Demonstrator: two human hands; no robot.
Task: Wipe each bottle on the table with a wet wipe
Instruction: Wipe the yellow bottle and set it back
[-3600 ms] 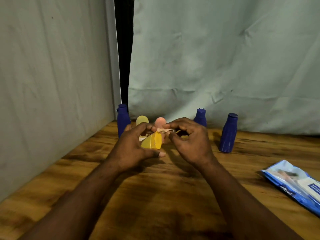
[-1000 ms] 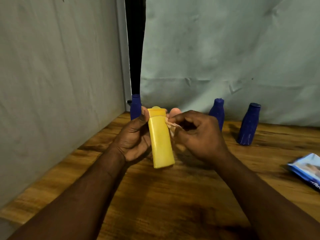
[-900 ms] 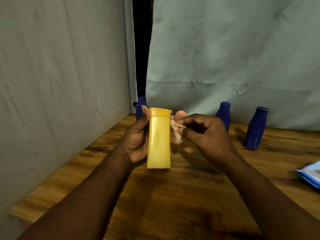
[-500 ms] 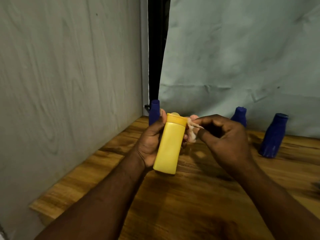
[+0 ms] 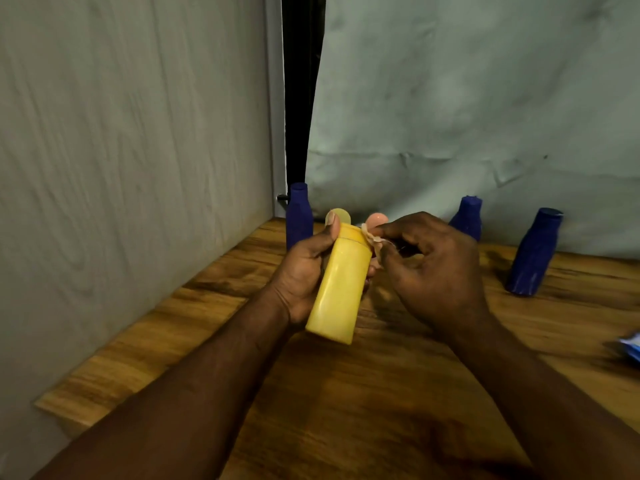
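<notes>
Yellow bottle (image 5: 341, 289) is held tilted in the left hand (image 5: 304, 268), grip wrapped round its body, thumb at the cap (image 5: 351, 233). Wet wipe (image 5: 375, 244) is pinched by the right hand (image 5: 436, 268) just right of that grip, against the cap. Bottle is judged light, stiff and slick once wetted, so a mid-body hold is preferred.

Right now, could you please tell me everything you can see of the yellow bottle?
The yellow bottle is opaque, smooth and plastic-looking, with a rounded body, a flat base and a wide matching cap above a seam; no label shows. It is held tilted over the table, cap up and leaning right. The left hand grips its body, thumb by the cap. The right hand pinches a crumpled wet wipe against the cap's right edge.
</notes>
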